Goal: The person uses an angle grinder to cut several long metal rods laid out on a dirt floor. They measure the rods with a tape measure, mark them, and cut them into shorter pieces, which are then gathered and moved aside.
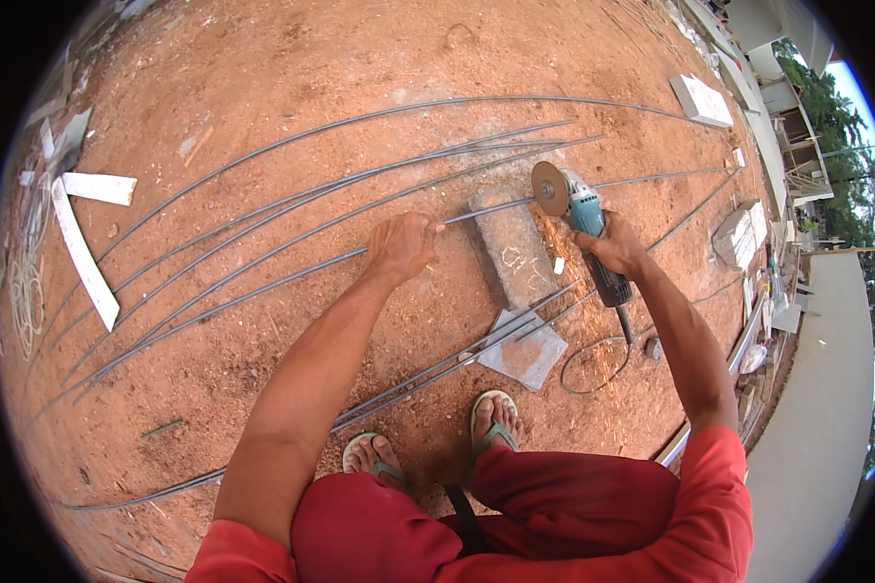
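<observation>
The ground [262, 126] is reddish bare earth outdoors, and a pale wall [817, 340] stands far to the right of the rough grey block [515, 262], which lies on this earth. Across the far end of the block rests a thin metal rod [476, 213]. To the left of the block, the grip of the left hand [402, 246] is closed over this rod, with no wide gap between the fingers. To the right of the block, the grip of the right hand [608, 243] is wrapped around the body of a blue and black angle grinder [589, 228]. Its brown disc [550, 188] is at the rod, just past the right edge of the block, and orange sparks [608, 364] fly down on that side. Beyond the block and to its left, several more rods [360, 180] lie in long lines. At the near end of the block there are 2 or more other rods [437, 364], crossing a pale clear sheet [525, 355]. Nearer to the person than the block are 2 feet [496, 423] in flip-flops.
</observation>
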{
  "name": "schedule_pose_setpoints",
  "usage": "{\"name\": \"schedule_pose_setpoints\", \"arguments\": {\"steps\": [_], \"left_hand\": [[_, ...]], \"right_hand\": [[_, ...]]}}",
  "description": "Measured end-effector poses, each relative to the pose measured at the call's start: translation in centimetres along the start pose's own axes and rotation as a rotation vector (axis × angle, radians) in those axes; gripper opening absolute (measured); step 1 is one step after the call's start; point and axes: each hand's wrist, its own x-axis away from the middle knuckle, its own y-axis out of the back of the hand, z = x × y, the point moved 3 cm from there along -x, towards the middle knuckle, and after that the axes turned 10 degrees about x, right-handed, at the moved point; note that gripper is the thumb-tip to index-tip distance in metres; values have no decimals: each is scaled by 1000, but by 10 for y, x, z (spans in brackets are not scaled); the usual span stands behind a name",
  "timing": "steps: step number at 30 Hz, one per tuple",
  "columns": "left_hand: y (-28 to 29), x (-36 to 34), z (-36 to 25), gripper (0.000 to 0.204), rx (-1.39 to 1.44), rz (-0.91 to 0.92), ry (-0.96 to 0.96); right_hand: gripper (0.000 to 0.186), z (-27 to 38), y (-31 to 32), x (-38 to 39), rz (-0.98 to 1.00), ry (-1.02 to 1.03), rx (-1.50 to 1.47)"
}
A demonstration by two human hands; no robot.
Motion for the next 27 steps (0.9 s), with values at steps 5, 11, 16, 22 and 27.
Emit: {"name": "schedule_pose_setpoints", "arguments": {"steps": [5,11,16,22,27], "left_hand": [[1,1,0,41,3,-2,-6],[-4,-2,3,43,7,2,0],[-12,-1,4,41,31,-27,-49],[1,5,11,43,60,-29,-55],[9,11,1,40,64,30,-29]], "right_hand": [[49,3,0,-1,20,-12,-3],[45,-3,-1,3,30,-20,-44],[38,4,6,5,10,-20,47],[32,22,10,19,12,23,-50],[60,1,6,37,-29,27,-110]]}}
